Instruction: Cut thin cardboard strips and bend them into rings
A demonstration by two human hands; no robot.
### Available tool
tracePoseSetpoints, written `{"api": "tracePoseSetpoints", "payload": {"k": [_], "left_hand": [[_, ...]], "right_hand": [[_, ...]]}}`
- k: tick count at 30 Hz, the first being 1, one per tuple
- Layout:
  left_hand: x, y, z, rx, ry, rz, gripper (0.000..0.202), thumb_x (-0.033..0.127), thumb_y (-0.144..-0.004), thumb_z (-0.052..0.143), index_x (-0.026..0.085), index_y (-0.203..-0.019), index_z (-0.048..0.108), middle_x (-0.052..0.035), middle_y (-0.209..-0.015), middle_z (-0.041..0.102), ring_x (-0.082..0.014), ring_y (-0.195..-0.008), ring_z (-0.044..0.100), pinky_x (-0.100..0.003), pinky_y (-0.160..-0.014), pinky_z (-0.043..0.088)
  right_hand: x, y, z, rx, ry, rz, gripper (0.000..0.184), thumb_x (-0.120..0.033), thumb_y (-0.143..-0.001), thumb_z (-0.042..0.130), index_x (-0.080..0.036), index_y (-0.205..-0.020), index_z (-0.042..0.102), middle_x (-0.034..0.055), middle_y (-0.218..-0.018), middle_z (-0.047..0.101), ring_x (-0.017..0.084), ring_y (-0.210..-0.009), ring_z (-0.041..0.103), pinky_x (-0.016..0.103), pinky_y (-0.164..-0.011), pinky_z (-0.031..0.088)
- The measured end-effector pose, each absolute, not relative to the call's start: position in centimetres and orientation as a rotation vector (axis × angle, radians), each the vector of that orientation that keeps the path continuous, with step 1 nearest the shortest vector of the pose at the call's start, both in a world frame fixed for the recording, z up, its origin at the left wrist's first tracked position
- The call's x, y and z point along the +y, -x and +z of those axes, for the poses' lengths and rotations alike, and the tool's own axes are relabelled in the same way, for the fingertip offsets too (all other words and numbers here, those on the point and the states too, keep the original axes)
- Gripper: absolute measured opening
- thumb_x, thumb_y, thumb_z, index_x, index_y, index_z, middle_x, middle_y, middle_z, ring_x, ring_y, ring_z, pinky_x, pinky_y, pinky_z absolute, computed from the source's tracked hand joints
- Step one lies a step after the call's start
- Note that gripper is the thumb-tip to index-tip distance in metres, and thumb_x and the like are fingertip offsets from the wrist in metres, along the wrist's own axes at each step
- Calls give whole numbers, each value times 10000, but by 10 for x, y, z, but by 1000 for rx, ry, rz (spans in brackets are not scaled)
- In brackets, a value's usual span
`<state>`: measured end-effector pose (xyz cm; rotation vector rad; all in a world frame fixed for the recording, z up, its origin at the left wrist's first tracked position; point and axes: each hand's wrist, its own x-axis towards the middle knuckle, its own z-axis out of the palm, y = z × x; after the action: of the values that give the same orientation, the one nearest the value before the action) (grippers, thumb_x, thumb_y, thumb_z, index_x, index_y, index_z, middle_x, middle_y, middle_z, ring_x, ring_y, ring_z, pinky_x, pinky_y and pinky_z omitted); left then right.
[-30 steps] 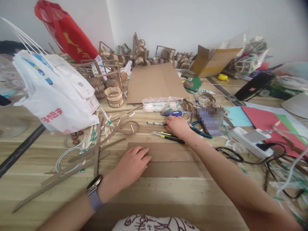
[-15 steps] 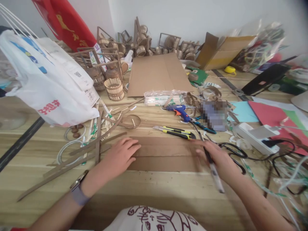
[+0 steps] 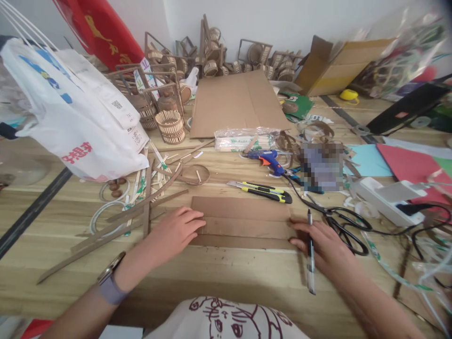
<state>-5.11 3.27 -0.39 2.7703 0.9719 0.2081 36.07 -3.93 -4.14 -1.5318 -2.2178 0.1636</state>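
Observation:
A brown cardboard piece (image 3: 243,221) with lengthwise creases lies flat on the wooden table in front of me. My left hand (image 3: 173,233) rests on its left end, fingers together and flat. At the right end my right hand (image 3: 323,247) touches the cardboard's edge while its fingers hold a pen (image 3: 310,254), tip pointing away from me. A yellow and black utility knife (image 3: 263,189) lies just beyond the cardboard.
Black scissors (image 3: 344,226) lie right of my right hand, a blue glue gun (image 3: 268,160) and a chopstick packet (image 3: 243,140) further back. A white plastic bag (image 3: 74,122) stands at the left, cardboard strips (image 3: 141,207) beside it. A large cardboard sheet (image 3: 236,101) and woven baskets sit behind.
My right hand picked up the pen near the glue gun and drew back to the cardboard's right end. The left hand stayed on the left end. The view shifted slightly.

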Motion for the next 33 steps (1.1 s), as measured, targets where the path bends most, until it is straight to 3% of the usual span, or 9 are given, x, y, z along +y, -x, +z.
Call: {"api": "tracePoseSetpoints", "payload": {"k": [16, 22, 33], "left_hand": [[24, 58, -4, 922, -2769, 278, 288, 117, -979, 491, 207, -1138, 713, -86, -1241, 692, -241, -1098, 615, -405, -927, 556], [23, 62, -7, 899, -2780, 278, 316, 148, -999, 455, 220, -1172, 710, -72, -1266, 692, -234, -1114, 606, -404, -949, 552], [22, 71, -7, 921, -2738, 250, 353, 109, -972, 477, 210, -1245, 676, -70, -1311, 671, -211, -1138, 597, -369, -973, 545]], "right_hand": [[-52, -356, -34, -2224, 1512, 185, 153, -329, -936, 585, -297, -1070, 654, 84, -1153, 746, 267, -1042, 706, 444, -874, 569], [-52, -357, -37, -2215, 1462, 186, 161, -253, -938, 572, -284, -1072, 656, 82, -1184, 740, 255, -1092, 697, 439, -908, 562], [-51, -364, -46, -2225, 1427, 180, 172, -266, -947, 574, -286, -1093, 664, 78, -1202, 735, 259, -1121, 686, 437, -919, 558]]}}
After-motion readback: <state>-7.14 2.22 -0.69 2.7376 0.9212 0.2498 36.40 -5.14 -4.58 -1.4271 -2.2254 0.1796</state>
